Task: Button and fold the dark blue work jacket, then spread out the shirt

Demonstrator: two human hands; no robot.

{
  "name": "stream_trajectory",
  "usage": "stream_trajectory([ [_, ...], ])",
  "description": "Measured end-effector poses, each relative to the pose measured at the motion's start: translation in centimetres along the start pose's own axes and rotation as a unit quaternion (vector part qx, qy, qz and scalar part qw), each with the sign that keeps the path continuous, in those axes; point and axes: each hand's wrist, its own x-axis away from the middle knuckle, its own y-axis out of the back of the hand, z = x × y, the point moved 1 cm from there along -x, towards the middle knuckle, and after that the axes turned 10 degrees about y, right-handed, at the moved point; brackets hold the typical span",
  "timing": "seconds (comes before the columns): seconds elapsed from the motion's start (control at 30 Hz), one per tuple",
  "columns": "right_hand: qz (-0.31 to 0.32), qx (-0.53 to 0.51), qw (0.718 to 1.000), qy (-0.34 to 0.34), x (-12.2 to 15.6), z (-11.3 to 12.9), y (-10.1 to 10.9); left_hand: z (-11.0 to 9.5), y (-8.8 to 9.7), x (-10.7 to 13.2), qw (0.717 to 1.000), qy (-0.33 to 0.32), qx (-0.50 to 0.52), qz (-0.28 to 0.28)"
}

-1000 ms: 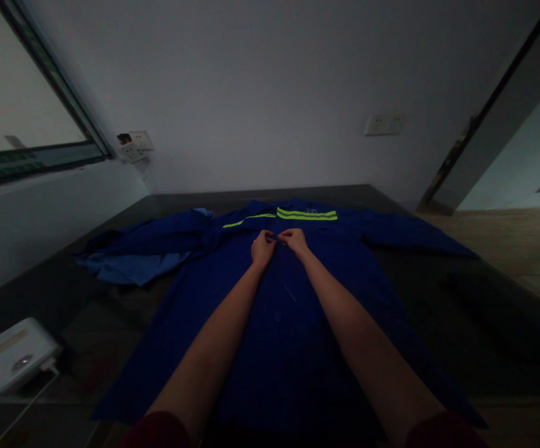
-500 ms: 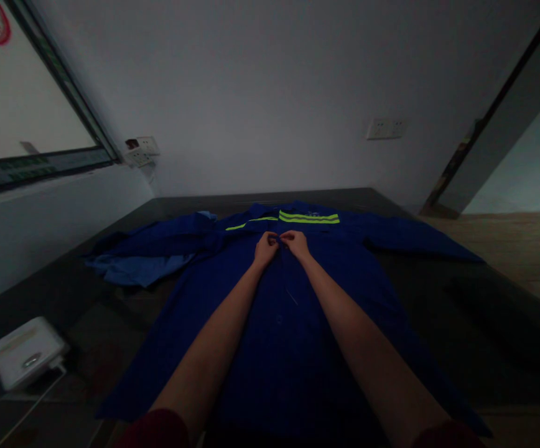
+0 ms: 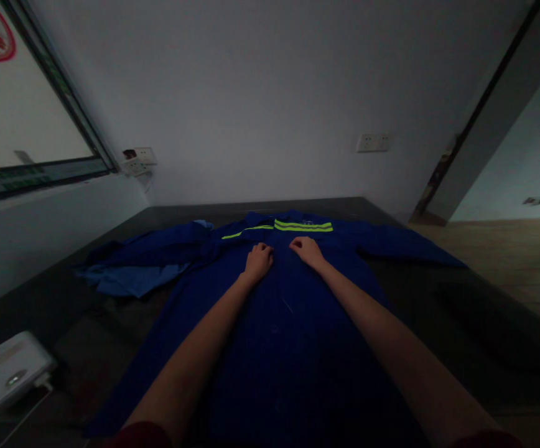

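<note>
A dark blue long-sleeved work jacket (image 3: 293, 348) with yellow-green reflective bands on its chest lies spread out, collar away from me. My left hand (image 3: 258, 261) rests on the jacket left of its front seam, fingers loosely bent and a little apart, with nothing seen in them. Just right of the seam is my right hand (image 3: 307, 250), thumb and fingertips pinched together. Whether a bit of cloth sits in that pinch is too small to tell. A thin pale thread (image 3: 287, 305) lies on the front, above a faint round button (image 3: 274, 328).
The jacket covers much of a dark table (image 3: 410, 298) against a wall. Light blue cloth (image 3: 134, 281) lies by the left sleeve. A white box (image 3: 13, 370) with a cable stands at the left. A dark flat object (image 3: 489, 323) lies on the right. Wall sockets (image 3: 373, 142) are behind.
My hands were together at the front seam, fingertips pinching there. They have now parted, the left hand moving left and loosening, the right moving right. The view has shifted slightly.
</note>
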Motion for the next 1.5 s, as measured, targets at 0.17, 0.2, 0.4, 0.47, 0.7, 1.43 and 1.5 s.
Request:
stream_trajectory([
  [0.17, 0.034, 0.091, 0.995, -0.027, 4.9, -2.2, 6.0, 2.3, 3.6, 2.0, 0.997, -0.055, -0.048, 0.029],
  [0.2, 0.038, 0.118, 0.991, -0.042, 6.2, -2.9, 7.3, 3.2, 4.5, 2.8, 0.995, -0.062, -0.066, 0.03],
  [0.4, 0.105, 0.319, 0.923, -0.187, 14.5, -6.2, 12.9, 12.1, 9.8, 9.0, 0.985, -0.004, -0.174, -0.006],
  [0.47, 0.124, 0.311, 0.918, -0.212, 16.5, -6.2, 13.2, 14.9, 10.9, 11.1, 0.977, 0.032, -0.209, -0.014],
  [0.7, 0.143, 0.33, 0.921, -0.151, 19.1, -6.3, 11.7, 18.3, 10.3, 15.6, 0.978, 0.066, -0.195, 0.017],
  [1.43, 0.043, 0.166, 0.978, -0.117, 20.7, -12.8, 15.2, 22.0, 12.0, 16.0, 0.974, 0.122, -0.188, -0.039],
  [1.5, 0.043, 0.193, 0.976, -0.091, 19.4, -12.5, 14.5, 21.6, 12.0, 14.4, 0.975, 0.114, -0.189, -0.038],
])
